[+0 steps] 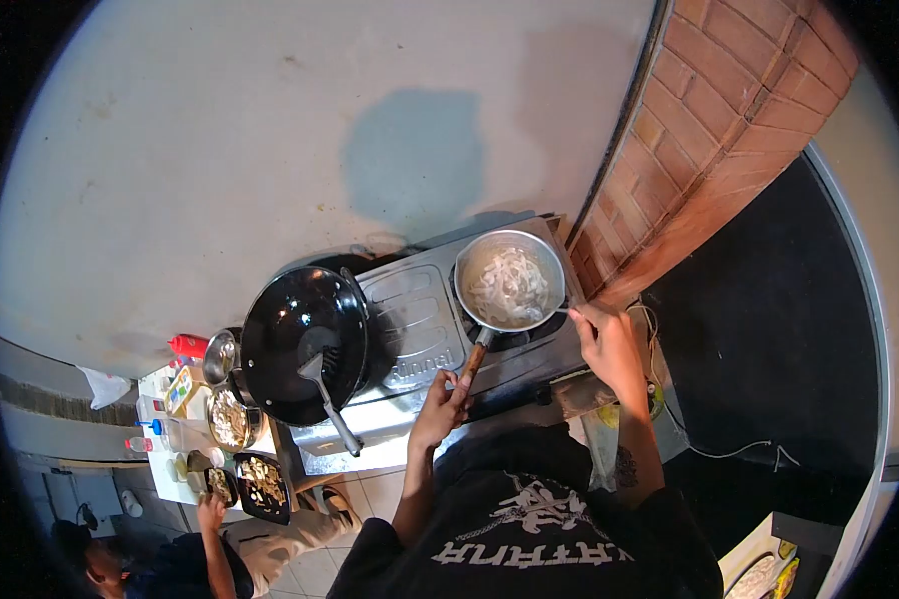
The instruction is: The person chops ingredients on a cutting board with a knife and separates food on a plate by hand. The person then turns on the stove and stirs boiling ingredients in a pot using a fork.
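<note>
1. Saucepan (509, 239) sits on the right-hand burner of the stove (410, 317), pale strips (512, 284) inside!
2. Left hand (438, 409) grasps its wooden handle (474, 363), and a firm hold there should stop the pan sliding.
3. Right hand (609, 344) is at the rim, fingertips pinching what looks like a slim utensil (563, 310), barely visible.
4. Smart play: gentle strokes under the strips, pan level, knuckles clear of the metal.
</note>
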A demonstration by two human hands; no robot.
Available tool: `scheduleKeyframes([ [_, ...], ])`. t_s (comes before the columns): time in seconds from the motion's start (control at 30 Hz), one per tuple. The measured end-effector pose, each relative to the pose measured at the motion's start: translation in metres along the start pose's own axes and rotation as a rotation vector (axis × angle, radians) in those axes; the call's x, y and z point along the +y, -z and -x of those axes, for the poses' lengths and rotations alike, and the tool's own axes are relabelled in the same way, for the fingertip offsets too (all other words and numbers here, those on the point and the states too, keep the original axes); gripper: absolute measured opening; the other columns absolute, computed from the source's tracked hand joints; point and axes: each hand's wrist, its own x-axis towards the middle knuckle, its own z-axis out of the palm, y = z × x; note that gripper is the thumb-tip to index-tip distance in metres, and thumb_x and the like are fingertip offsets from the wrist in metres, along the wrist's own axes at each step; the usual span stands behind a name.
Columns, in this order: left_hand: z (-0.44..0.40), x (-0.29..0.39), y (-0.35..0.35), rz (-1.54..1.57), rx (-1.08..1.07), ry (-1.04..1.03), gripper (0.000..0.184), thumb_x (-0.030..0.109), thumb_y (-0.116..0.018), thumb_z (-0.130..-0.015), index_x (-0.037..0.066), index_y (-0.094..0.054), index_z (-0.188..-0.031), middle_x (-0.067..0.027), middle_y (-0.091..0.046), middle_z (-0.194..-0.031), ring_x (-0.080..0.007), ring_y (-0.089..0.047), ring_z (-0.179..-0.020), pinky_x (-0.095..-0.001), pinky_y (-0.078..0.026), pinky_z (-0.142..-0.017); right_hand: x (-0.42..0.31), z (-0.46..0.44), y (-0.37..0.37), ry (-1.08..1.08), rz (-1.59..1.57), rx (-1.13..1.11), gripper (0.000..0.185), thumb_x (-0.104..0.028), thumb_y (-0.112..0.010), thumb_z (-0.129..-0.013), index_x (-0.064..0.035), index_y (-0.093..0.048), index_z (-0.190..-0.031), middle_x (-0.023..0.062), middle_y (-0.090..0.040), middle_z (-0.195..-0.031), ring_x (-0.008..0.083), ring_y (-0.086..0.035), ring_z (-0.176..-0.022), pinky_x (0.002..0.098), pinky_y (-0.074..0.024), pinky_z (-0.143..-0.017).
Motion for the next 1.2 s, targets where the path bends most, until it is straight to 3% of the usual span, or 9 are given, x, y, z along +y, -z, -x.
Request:
scheduleKeyframes([
  [0.1,-0.001,-0.002,0.0,0.03,0.001,-0.017,0.024,0.03,-0.053,-0.096,0.016,-0.033,-0.093,-0.0002,-0.044,-0.063,-0.0048,-0.033,-0.044,-0.021,-0.023,-0.037,-0.012,0.002,-0.003,-0.065,-0.044,-0.114,0.01,-0.006,-0.059,-0.084,0.0027,-0.064,-0.087,0.0232,-0.06,-0.078,0.0422,-0.058,-0.073,0.0417,-0.0445,-0.06],
  [0.2,0.0,0.0,-0.002,0.023,0.019,-0.015,0.024,0.03,-0.053,-0.096,0.016,-0.033,-0.093,0.0001,-0.044,-0.063,-0.0049,-0.033,-0.043,-0.0209,-0.023,-0.037,-0.005,0.002,-0.024,0.004,-0.141,-0.084,0.012,-0.004,-0.059,-0.085,0.0065,-0.063,-0.09,0.0193,-0.061,-0.072,0.0283,-0.059,-0.062,0.0327,-0.0447,-0.06],
  [0.3,0.0,-0.002,-0.002,0.019,0.034,-0.018,0.025,0.029,-0.053,-0.096,0.016,-0.033,-0.092,0.0002,-0.043,-0.062,-0.0051,-0.032,-0.044,-0.0211,-0.023,-0.037,0.004,-0.003,-0.044,-0.008,-0.176,-0.082,0.012,-0.003,-0.059,-0.086,0.0068,-0.064,-0.09,0.0184,-0.062,-0.074,0.0255,-0.06,-0.063,0.032,-0.0452,-0.061],
  [0.33,-0.003,-0.007,-0.001,0.037,0.027,-0.043,0.026,0.029,-0.054,-0.096,0.015,-0.032,-0.092,0.0002,-0.043,-0.062,-0.0053,-0.033,-0.044,-0.0214,-0.023,-0.038,0.002,-0.006,-0.048,-0.04,-0.222,-0.068,0.012,-0.006,-0.059,-0.085,0.0027,-0.064,-0.092,0.0222,-0.059,-0.079,0.0409,-0.059,-0.075,0.0384,-0.0447,-0.062],
  [0.6,-0.002,-0.005,0.0,0.015,0.011,-0.099,0.027,0.027,-0.054,-0.096,0.013,-0.031,-0.091,0.0005,-0.042,-0.062,-0.0061,-0.035,-0.049,-0.0225,-0.026,-0.041,0.022,-0.024,-0.054,-0.05,-0.109,0.07,0.014,-0.004,-0.058,-0.085,0.0031,-0.065,-0.095,0.0235,-0.062,-0.088,0.0407,-0.061,-0.083,0.0393,-0.0475,-0.069],
  [0.7,-0.001,-0.005,-0.001,-0.001,0.037,-0.113,0.026,0.026,-0.054,-0.096,0.013,-0.032,-0.091,0.0011,-0.041,-0.062,-0.0062,-0.035,-0.05,-0.0223,-0.027,-0.042,0.024,-0.025,-0.038,0.058,-0.019,0.131,0.013,-0.003,-0.058,-0.086,0.0068,-0.064,-0.092,0.0216,-0.063,-0.08,0.0337,-0.062,-0.069,0.035,-0.0467,-0.063],
  [0.77,-0.002,-0.007,0.0,-0.032,0.03,-0.138,0.026,0.027,-0.055,-0.095,0.014,-0.032,-0.091,0.0017,-0.04,-0.062,-0.0063,-0.036,-0.052,-0.0217,-0.028,-0.043,0.017,-0.022,-0.022,-0.021,0.014,0.037,0.014,-0.005,-0.057,-0.086,0.0047,-0.064,-0.091,0.0239,-0.061,-0.082,0.0417,-0.059,-0.076,0.0409,-0.0453,-0.065],
  [1.03,0.001,-0.002,-0.004,-0.049,0.067,-0.115,0.025,0.029,-0.053,-0.096,0.013,-0.035,-0.09,0.003,-0.042,-0.063,-0.0054,-0.036,-0.051,-0.0225,-0.027,-0.043,-0.003,0.0,0.006,-0.031,-0.033,-0.097,0.013,-0.005,-0.057,-0.086,0.0045,-0.064,-0.091,0.0244,-0.061,-0.082,0.0413,-0.059,-0.075,0.04,-0.0454,-0.064],
  [1.2,0.003,0.002,-0.003,-0.021,0.027,-0.089,0.025,0.026,-0.054,-0.095,0.014,-0.033,-0.092,0.0022,-0.04,-0.063,-0.0058,-0.034,-0.052,-0.0217,-0.026,-0.043,0.006,0.003,-0.017,-0.061,-0.188,-0.136,0.015,-0.007,-0.058,-0.086,0.0043,-0.064,-0.093,0.0222,-0.063,-0.084,0.0407,-0.061,-0.076,0.038,-0.0468,-0.065],
])
